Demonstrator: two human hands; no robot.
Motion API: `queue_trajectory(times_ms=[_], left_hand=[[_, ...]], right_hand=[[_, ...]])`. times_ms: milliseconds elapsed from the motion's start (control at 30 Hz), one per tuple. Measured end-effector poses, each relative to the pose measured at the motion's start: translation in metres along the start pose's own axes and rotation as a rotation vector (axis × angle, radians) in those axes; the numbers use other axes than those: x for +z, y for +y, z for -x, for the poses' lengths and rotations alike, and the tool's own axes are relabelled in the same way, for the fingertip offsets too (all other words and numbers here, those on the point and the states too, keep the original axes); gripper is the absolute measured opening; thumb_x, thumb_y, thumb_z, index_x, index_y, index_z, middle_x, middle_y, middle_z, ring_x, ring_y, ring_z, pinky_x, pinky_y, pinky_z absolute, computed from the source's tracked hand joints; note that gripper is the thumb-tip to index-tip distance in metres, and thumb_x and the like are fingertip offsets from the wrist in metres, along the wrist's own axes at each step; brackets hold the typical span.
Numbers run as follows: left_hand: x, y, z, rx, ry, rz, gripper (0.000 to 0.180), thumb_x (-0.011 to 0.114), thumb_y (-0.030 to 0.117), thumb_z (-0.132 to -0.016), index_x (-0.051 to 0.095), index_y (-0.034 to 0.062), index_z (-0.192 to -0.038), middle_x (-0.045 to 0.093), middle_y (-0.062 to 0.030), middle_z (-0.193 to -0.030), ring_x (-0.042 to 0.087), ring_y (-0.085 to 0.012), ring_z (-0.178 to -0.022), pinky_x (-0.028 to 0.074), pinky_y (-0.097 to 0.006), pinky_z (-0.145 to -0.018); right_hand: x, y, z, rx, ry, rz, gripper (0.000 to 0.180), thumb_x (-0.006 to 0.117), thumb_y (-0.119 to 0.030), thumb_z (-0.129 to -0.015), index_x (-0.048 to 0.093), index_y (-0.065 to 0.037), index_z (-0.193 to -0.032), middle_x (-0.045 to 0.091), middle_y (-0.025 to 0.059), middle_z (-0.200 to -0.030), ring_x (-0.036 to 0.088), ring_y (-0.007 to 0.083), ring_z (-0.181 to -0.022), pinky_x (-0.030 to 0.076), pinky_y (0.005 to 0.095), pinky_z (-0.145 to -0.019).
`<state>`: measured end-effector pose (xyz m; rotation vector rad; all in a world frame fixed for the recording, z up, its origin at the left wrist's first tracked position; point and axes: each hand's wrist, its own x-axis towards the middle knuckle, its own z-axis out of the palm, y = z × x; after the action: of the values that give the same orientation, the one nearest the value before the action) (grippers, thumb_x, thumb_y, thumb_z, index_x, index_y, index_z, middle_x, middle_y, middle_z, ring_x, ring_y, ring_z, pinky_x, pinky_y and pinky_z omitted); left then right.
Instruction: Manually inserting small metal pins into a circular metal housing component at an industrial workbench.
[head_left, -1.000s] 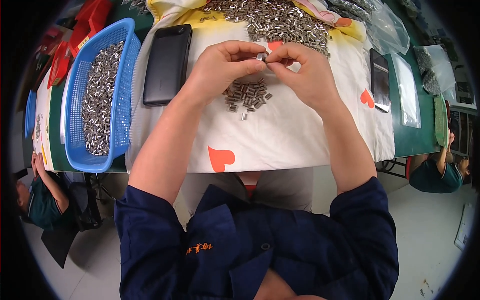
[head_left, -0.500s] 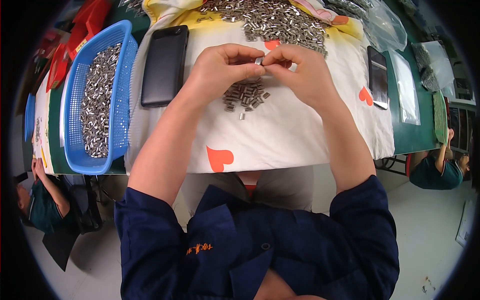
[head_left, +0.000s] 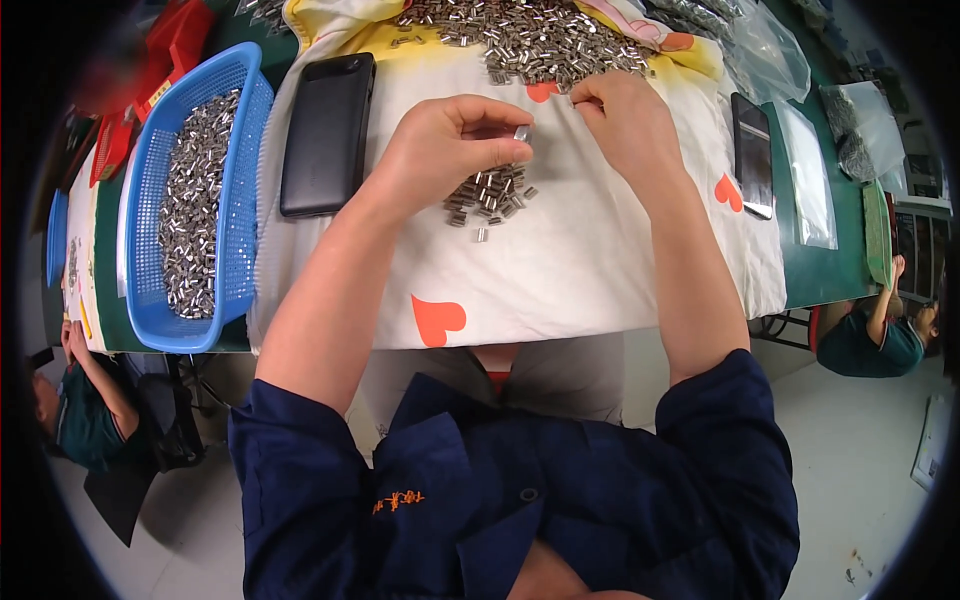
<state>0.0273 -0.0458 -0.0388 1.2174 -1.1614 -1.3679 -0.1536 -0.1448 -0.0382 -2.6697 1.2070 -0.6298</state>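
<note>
My left hand (head_left: 450, 145) pinches a small shiny metal piece (head_left: 522, 133) between thumb and fingertips, above a small heap of short metal cylinders (head_left: 490, 193) on the cloth. Apart from it, my right hand (head_left: 630, 120) is at the near edge of the large pile of metal cylinders (head_left: 540, 45). Its thumb and fingers are drawn together; whatever is between the fingertips, if anything, is hidden. One cylinder (head_left: 481, 236) lies a little nearer than the small heap.
White cloth with red hearts (head_left: 560, 290) covers the table. At left are a blue basket (head_left: 245, 190) of cylinders and a black rectangular case-like device (head_left: 328, 135); at right, a phone (head_left: 752, 155) and plastic bags (head_left: 808, 180). Other people sit at far left and far right.
My hands have parted. The right one has moved away and to the right, to the edge of the large pile, while the left stays over the small heap with the metal piece.
</note>
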Motion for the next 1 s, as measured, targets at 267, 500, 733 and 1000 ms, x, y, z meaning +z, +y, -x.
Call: queue_trajectory(times_ms=[267, 500, 733, 1000], left_hand=[[-0.005, -0.002, -0.003, -0.001, 0.06, 0.18, 0.026, 0.064, 0.003, -0.075, 0.058, -0.0028, -0.099, 0.062, -0.0068, -0.084, 0.06, -0.0109, -0.076, 0.049, -0.021, -0.069], [-0.005, -0.003, -0.004, 0.011, 0.078, 0.251, 0.027, 0.064, 0.003, -0.075, 0.057, -0.0034, -0.1, 0.062, -0.008, -0.085, 0.06, -0.0116, -0.077, 0.05, -0.021, -0.069], [-0.002, -0.004, -0.004, 0.059, 0.108, 0.143, 0.026, 0.063, 0.001, -0.075, 0.057, -0.0049, -0.099, 0.062, -0.0087, -0.087, 0.06, -0.0115, -0.078, 0.049, -0.021, -0.07], [-0.001, 0.002, 0.0, 0.02, 0.078, 0.075, 0.025, 0.064, 0.001, -0.074, 0.058, -0.0051, -0.098, 0.063, -0.0079, -0.086, 0.059, -0.0103, -0.079, 0.049, -0.02, -0.07]], right_hand=[[-0.013, -0.021, 0.004, 0.067, -0.052, -0.362, 0.011, 0.058, -0.009, -0.073, 0.063, -0.004, -0.081, 0.061, 0.0084, -0.074, 0.057, 0.0215, -0.07, 0.045, 0.0317, -0.065], [-0.011, -0.039, 0.011, 0.037, -0.093, -0.719, 0.01, 0.059, -0.007, -0.072, 0.062, -0.003, -0.08, 0.062, 0.0057, -0.076, 0.057, 0.0144, -0.069, 0.046, 0.0269, -0.062], [-0.008, -0.051, 0.016, -0.147, 0.113, -0.328, 0.007, 0.059, -0.006, -0.071, 0.061, -0.003, -0.077, 0.061, 0.0076, -0.075, 0.059, 0.0187, -0.068, 0.047, 0.029, -0.059], [-0.01, -0.036, 0.009, 0.059, -0.141, -0.669, 0.013, 0.062, -0.012, -0.072, 0.063, -0.004, -0.082, 0.06, 0.006, -0.068, 0.057, 0.0137, -0.062, 0.044, 0.0253, -0.058]])
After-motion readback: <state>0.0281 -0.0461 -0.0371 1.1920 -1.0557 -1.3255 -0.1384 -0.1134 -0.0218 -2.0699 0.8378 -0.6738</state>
